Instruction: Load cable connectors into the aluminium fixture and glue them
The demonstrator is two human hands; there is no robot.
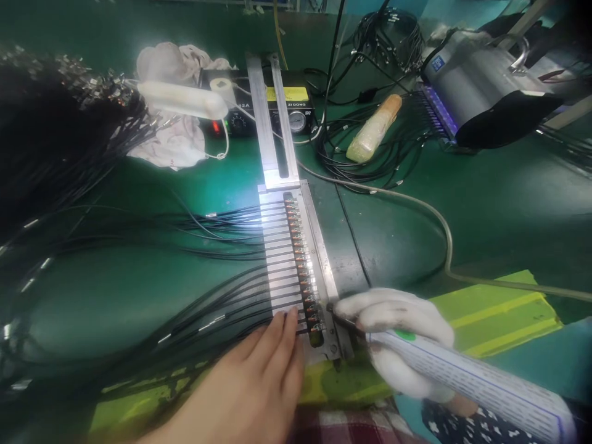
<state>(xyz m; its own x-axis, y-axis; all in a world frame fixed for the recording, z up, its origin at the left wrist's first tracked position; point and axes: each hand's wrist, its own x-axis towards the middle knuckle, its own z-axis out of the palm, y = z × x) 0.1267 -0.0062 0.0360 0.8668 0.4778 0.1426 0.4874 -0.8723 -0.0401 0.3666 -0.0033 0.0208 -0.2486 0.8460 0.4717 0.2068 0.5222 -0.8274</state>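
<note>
A metal fixture [280,271] lies on the bench, holding a row of black cables [231,280] side by side. The cables' stripped, copper-coloured ends [303,265] sit over its dark slot. My bare left hand [259,376] rests with outstretched fingertips on the near end of the fixture, over the lowest cables. In my white-gloved right hand [402,339] is a long white printed bottle [476,382], tilted with its dark nozzle [345,319] toward the fixture's right rail. The nozzle's very tip is blurred, so contact is unclear.
Behind the fixture stands a black control box with a gauge [296,121]. A white cloth [171,142] and a large cable bundle [41,135] are at left. At right are a wrapped brush-like handle [374,129], a metal lamp housing [485,86] and a pale hose [416,200].
</note>
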